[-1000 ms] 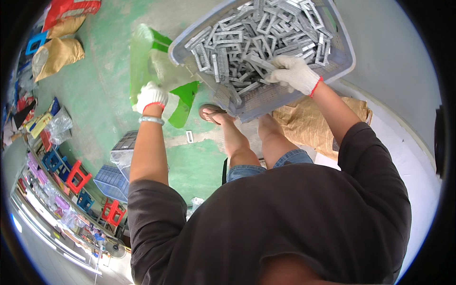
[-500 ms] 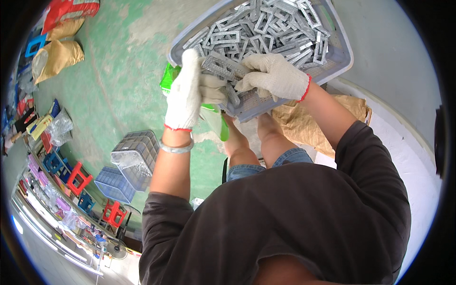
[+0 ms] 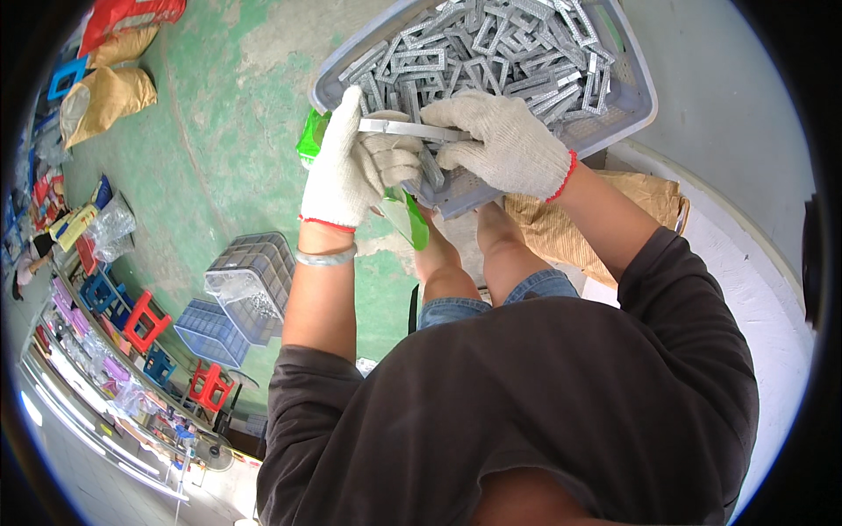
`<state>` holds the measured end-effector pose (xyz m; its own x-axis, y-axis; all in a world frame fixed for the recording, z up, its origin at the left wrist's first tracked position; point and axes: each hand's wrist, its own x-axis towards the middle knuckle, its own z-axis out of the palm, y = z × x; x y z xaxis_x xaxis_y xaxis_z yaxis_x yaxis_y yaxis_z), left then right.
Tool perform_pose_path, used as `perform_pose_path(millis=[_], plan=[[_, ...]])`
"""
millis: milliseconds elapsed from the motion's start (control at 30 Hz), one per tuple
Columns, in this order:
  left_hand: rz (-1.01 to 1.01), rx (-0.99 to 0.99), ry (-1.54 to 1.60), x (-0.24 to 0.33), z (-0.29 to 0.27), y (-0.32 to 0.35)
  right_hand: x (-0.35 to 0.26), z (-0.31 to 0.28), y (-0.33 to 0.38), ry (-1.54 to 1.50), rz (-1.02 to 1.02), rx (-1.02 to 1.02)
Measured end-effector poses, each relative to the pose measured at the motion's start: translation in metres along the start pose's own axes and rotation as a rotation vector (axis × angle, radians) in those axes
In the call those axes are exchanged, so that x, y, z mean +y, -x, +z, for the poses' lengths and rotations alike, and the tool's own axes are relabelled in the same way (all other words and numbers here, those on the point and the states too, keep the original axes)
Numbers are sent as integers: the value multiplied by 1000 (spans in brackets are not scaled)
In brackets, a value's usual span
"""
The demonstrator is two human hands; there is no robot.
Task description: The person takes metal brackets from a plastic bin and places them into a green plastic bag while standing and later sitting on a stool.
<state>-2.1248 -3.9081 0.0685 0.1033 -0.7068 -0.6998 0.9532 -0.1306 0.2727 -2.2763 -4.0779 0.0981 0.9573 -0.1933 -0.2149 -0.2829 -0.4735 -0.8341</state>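
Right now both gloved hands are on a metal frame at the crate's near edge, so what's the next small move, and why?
Probably lift the frame a little toward the body, clear of the crate. Left hand and right hand grip it at either end just over the near rim, and the green bag hangs below the left hand, so a short pull would free it from the heap of frames.

Small workshop or sorting area of a light-manufacturing site, viewed from above. Painted green concrete floor, worn in patches. Grey plastic basket heaped with identical grey metal frame parts. Further mesh crates set on the floor, filled sacks against the edge, small red and blue stools alongside cluttered racks. White cotton work gloves worn.
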Motion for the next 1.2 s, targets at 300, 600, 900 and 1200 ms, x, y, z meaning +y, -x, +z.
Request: perform_pose_path(millis=[300,600,900,1200], plan=[[218,-94,-98,-6,-4,21,10,6,4,-214,-29,209],[351,-18,-204,-16,-7,34,16,15,-1,-562,59,177],[336,828,-476,-99,-124,47,12,39,2,-532,626,-268],[-81,1080,-1043,-110,-183,-34,-5,90,3,-264,683,-240]])
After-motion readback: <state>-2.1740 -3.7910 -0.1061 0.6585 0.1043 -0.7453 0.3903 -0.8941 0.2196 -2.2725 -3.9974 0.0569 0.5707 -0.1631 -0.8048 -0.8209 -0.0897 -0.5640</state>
